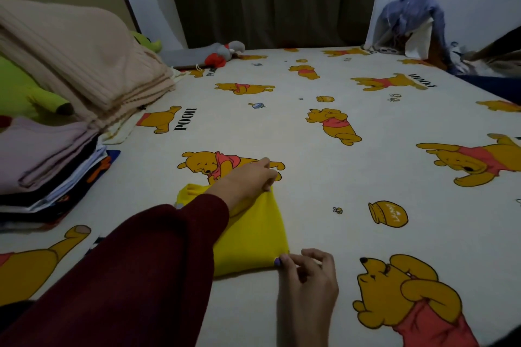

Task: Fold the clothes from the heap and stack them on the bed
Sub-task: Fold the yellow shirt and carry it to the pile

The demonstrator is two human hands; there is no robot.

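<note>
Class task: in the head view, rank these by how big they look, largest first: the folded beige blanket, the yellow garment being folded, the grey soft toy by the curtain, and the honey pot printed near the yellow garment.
1. Folded beige blanket
2. Yellow garment, partly hidden by the sleeve
3. Grey soft toy, though it lies farther away, so its true size is unsure
4. Printed honey pot

- Yellow garment [253, 236] lies folded on the bed [324, 172].
- Left hand [251, 177] pinches its far corner; right hand [308, 276] pinches its near corner.
- Folded stack [53, 166] sits at left.
</note>
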